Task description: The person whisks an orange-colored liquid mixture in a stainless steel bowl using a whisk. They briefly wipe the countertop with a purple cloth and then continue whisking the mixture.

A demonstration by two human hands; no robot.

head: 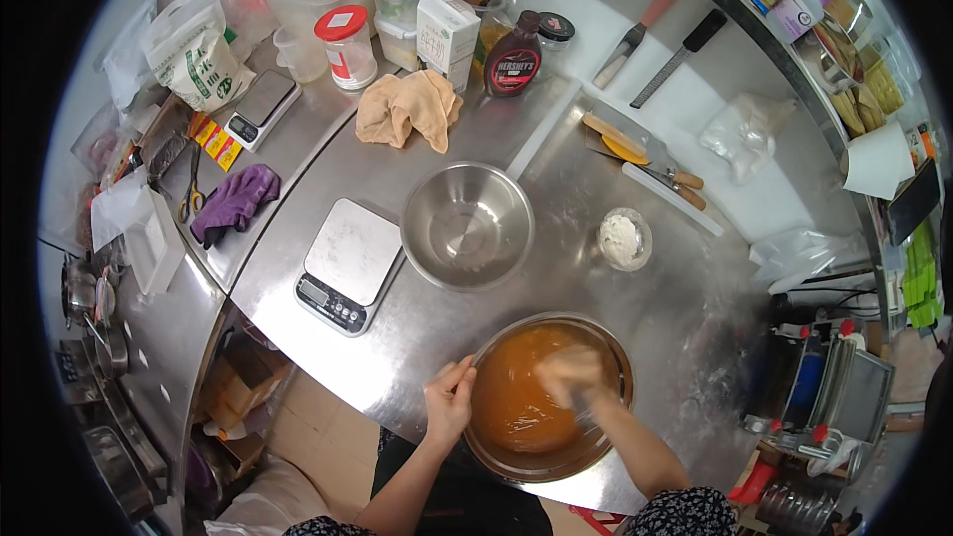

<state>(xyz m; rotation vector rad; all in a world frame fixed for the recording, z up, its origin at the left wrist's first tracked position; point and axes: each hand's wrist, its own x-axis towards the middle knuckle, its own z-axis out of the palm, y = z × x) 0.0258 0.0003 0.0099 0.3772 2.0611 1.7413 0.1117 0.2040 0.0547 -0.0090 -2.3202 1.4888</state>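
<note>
A round bowl of glossy orange-brown liquid stands at the front edge of the steel table. My left hand pinches its rim on the left side. Above the liquid, my right hand is blurred by motion, closed around a utensil whose kind is hard to tell. Behind this bowl is a second stainless steel bowl, with nothing seen in it but a few marks. A digital kitchen scale lies at its left. Farther right, a small glass bowl holds white powder.
Spatulas and a white bar lie at the back right. A tan cloth, a chocolate syrup bottle and a milk carton stand or lie behind. Scissors and a purple cloth are at left.
</note>
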